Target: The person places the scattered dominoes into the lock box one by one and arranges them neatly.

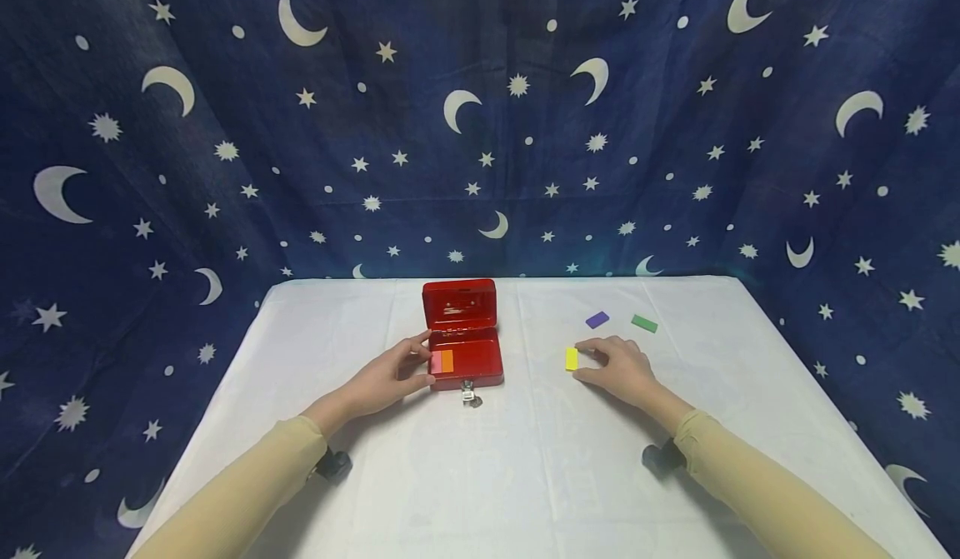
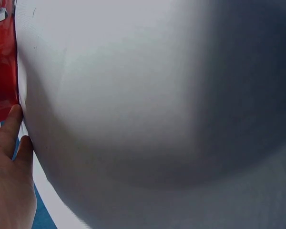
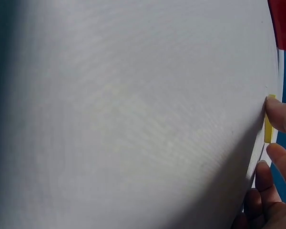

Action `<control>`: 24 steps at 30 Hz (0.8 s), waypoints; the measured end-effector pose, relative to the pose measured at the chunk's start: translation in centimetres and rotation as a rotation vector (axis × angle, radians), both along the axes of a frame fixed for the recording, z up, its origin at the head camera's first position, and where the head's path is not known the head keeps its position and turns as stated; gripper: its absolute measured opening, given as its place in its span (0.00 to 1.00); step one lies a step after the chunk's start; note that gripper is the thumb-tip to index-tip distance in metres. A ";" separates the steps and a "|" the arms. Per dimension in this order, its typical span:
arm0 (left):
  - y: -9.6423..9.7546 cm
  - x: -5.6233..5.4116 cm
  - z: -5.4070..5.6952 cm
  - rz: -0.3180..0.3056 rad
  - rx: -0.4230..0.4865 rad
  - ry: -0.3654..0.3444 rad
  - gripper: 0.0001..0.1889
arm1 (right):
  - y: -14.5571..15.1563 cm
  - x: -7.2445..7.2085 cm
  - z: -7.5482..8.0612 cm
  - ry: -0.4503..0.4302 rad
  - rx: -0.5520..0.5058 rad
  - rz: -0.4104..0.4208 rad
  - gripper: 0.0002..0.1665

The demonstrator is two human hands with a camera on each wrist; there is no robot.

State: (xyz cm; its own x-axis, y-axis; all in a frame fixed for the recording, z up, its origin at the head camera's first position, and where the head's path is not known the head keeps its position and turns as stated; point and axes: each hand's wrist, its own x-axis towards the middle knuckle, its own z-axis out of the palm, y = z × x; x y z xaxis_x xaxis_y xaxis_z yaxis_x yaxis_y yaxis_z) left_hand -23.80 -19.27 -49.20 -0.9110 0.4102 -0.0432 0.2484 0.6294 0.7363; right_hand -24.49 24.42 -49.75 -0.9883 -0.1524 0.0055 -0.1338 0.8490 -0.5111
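A small red cash box stands on the table with its lid raised. Side by side at the left inside it lie a pink block and an orange block. My left hand touches the box's left side, thumb near the front corner and fingers farther back; in the left wrist view its fingertips meet the red wall. Right of the box, my right hand pinches a yellow block by its ends between thumb and forefinger, at or close to the tabletop.
A purple block and a green block lie beyond my right hand. Keys hang at the box's front lock. White cloth covers the table, and a dark blue moon-and-star curtain closes off the back.
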 end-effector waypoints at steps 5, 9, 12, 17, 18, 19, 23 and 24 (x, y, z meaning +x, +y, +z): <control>0.1 0.0 0.0 0.011 -0.006 -0.013 0.24 | 0.0 -0.1 0.0 -0.012 0.001 -0.008 0.34; 0.1 0.0 -0.1 0.017 -0.010 -0.017 0.25 | -0.1 0.0 0.0 -0.013 -0.002 -0.015 0.33; 0.1 0.0 -0.1 0.019 -0.008 -0.018 0.25 | -0.1 0.1 0.0 -0.004 -0.009 -0.011 0.32; 0.1 0.0 0.0 0.021 -0.013 -0.015 0.25 | 0.0 0.2 -0.1 0.005 -0.017 -0.009 0.32; 0.1 0.0 0.0 0.020 -0.015 -0.014 0.25 | 0.0 0.2 -0.1 0.005 -0.020 -0.010 0.32; 0.1 -0.1 0.0 0.020 -0.015 -0.014 0.25 | 0.0 0.2 -0.1 0.006 -0.022 -0.011 0.32; 0.1 -0.1 0.0 0.014 -0.007 -0.013 0.25 | 0.0 0.2 -0.2 0.013 -0.030 -0.011 0.31; 0.1 -0.1 -0.1 0.012 -0.004 -0.012 0.25 | 0.0 0.2 -0.1 0.014 -0.030 -0.011 0.31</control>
